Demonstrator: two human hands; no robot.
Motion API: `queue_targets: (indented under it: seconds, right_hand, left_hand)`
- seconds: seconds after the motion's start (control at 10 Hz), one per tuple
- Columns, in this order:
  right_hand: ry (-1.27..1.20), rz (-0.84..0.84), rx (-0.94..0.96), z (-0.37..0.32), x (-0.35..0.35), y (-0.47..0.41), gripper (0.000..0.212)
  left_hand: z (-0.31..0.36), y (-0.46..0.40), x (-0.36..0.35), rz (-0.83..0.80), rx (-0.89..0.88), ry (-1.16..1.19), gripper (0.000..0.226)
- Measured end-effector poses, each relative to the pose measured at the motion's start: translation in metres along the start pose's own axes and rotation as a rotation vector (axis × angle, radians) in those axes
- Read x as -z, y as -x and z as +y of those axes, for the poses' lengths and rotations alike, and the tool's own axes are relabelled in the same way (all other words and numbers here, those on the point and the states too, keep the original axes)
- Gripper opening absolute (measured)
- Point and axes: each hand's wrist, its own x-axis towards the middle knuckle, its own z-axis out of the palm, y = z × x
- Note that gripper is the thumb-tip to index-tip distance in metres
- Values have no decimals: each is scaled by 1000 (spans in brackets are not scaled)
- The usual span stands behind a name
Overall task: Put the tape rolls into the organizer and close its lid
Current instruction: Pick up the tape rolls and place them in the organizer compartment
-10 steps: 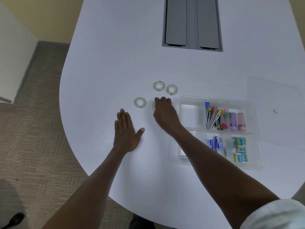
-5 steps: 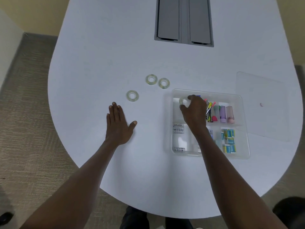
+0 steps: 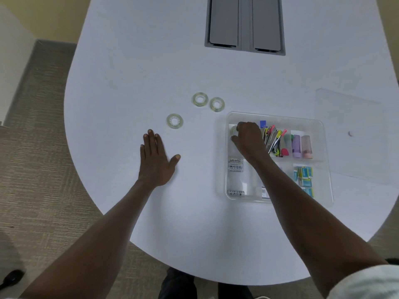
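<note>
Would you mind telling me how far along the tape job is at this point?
Nothing is finished yet. In hand: the right hand is setting one tape roll into the organizer's far-left compartment. Left: three rolls on the table, one near the left hand, which rests flat, and a pair farther back. The lid lies off to the right, to close last.
</note>
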Motion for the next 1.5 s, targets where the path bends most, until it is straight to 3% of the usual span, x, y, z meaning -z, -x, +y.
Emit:
queue_targets:
  seconds: [0.3, 0.4, 0.5, 0.7, 0.9, 1.1, 1.2, 1.5]
  right_hand:
    - [-66, 109, -41, -7, 12, 16, 16]
    - [-147, 321, -71, -28, 29, 26, 19]
    - [-276, 438, 84, -62, 35, 28, 25]
    - [-238, 207, 402, -110, 5, 4, 42]
    - [22, -61, 484, -132, -28, -21, 66]
    - [132, -9, 626, -133, -39, -21, 43]
    - [79, 5, 605, -133, -36, -15, 34]
    - [-273, 219, 327, -121, 11, 24, 57]
  left_hand:
    - [0, 1, 1, -1, -4, 8, 91]
    - [0, 0, 1, -4, -1, 23, 91]
    - [0, 0, 0, -7, 3, 25, 91]
    - [-3, -2, -3, 26, -5, -14, 93]
    - [-5, -1, -6, 45, -18, -9, 92]
    - [-8, -2, -8, 38, -20, -4, 92]
    - [-7, -1, -8, 34, -23, 2, 92]
    - [-5, -1, -6, 41, -26, -4, 94]
